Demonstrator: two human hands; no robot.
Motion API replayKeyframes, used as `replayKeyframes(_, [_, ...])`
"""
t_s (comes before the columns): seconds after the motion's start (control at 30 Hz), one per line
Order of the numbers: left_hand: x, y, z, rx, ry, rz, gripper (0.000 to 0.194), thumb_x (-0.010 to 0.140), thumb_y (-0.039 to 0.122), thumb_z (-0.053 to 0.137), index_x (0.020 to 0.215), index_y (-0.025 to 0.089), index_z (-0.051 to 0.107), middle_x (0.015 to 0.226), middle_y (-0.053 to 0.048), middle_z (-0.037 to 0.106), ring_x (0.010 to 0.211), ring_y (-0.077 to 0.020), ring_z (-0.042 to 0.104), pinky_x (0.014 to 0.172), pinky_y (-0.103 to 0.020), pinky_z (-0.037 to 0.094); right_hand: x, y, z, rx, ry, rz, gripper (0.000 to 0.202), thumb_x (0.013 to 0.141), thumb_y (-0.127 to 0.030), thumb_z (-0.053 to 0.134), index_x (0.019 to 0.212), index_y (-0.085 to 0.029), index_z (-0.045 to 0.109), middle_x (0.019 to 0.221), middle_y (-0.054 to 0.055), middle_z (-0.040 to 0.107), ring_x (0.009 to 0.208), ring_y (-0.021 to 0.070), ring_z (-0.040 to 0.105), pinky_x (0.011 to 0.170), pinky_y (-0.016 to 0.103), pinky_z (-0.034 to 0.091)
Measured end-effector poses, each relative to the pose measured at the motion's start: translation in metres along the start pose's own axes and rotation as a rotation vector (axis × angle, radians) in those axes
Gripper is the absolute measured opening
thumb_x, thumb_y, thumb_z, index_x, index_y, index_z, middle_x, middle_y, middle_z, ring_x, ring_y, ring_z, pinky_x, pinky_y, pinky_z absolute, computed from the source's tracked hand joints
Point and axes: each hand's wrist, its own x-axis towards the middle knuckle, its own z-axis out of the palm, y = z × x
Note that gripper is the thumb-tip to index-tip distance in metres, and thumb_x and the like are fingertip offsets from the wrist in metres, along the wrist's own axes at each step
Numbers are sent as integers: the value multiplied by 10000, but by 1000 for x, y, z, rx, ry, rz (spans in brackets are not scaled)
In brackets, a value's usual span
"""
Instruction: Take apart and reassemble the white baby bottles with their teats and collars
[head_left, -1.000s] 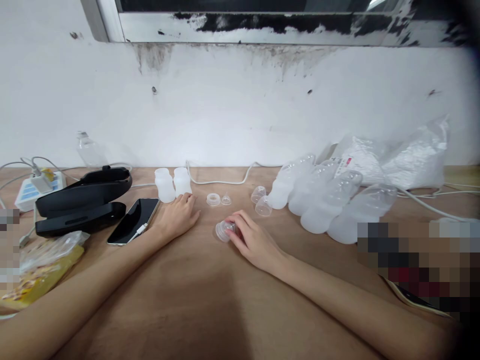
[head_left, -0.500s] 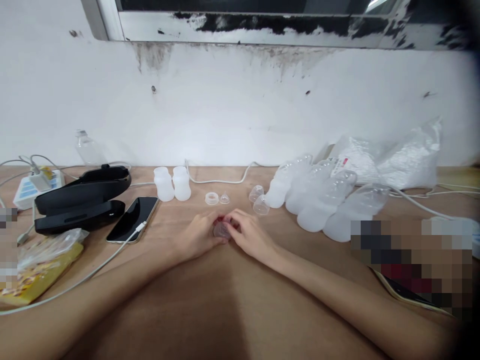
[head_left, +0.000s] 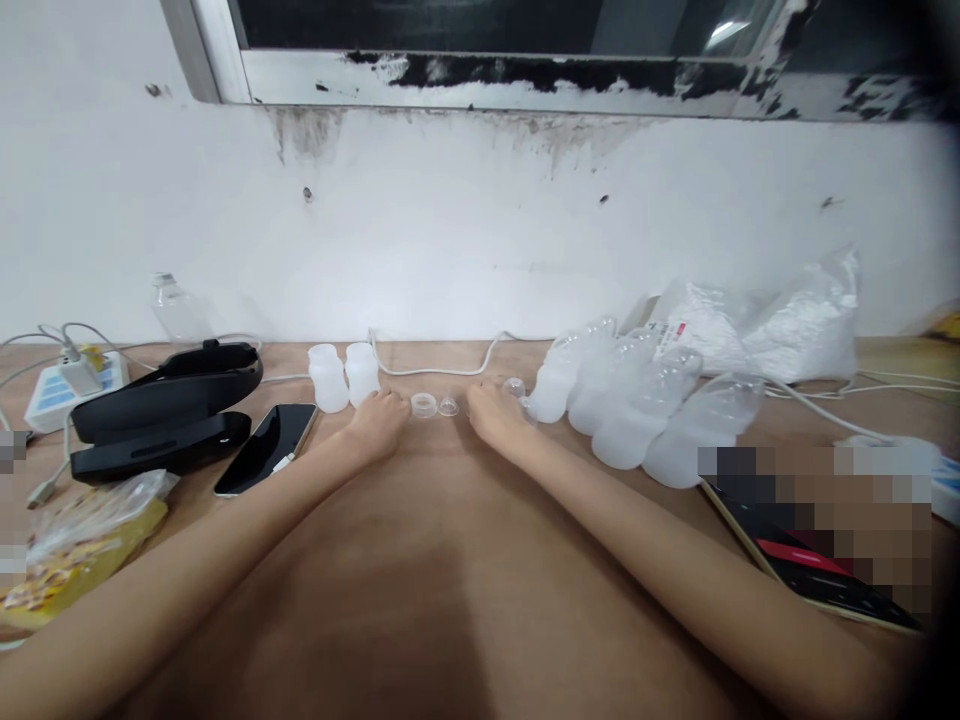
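My left hand [head_left: 381, 420] is low over the table in front of two short frosted bottles [head_left: 328, 380], its fingers curled together; what they hold, if anything, is hidden. To its right lie a clear ring [head_left: 424, 405] and a small clear teat [head_left: 448, 404]. My right hand [head_left: 495, 412] is bent over the table just right of the teat, with its fingers curled and their tips mostly hidden; a faint clear edge shows beside them. Behind that hand is a clear dome cap [head_left: 514, 387]. Several frosted bottles with clear tops [head_left: 626, 430] lie tilted farther right.
A phone [head_left: 266, 448], a black case [head_left: 169, 390], a snack bag [head_left: 90, 555] and a power strip [head_left: 45, 395] are on the left. White cables run along the wall. On the right are a filled plastic bag [head_left: 802, 325] and a dark tablet-like device [head_left: 795, 555].
My hands were together around a clear round piece; they have moved apart and forward, left hand toward the two bottles, right hand toward the dome caps. The round piece no longer shows between them.
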Motion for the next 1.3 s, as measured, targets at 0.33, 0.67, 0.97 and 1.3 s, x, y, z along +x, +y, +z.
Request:
replayKeyframes(0.33, [11,1,8,70,80,-21,261,844,238,482,1078,123,502,1074,-101,534,937,-205,541,763,-374,470,9,10,15,-52,7,-48,256,826,-91,373,1002,-100,559,1039,175,555,908,240,570,692,298,430])
replayKeyframes(0.67, [15,7,20,43,215,59,277,825,90,378,1067,147,501,1012,-105,552,945,-228,516,739,-309,445,12,7,16,-39,88,-148,266,811,-343,484,973,-175,611,1073,97,508,965,244,515,748,318,421])
replayKeyframes(0.97, [15,7,24,50,257,84,252,819,88,389,1034,108,519,955,-125,578,924,-234,522,763,-323,425,15,8,24,-64,107,-132,254,836,-324,455,947,-162,614,1041,111,516,951,236,513,732,301,414])
replayKeyframes(1.3, [-15,13,19,47,349,141,274,826,138,394,1073,80,499,1094,-173,535,1048,-299,452,908,-449,299,-5,14,-23,-92,262,-100,319,828,-362,443,1075,-174,516,1129,111,446,974,251,473,718,341,436])
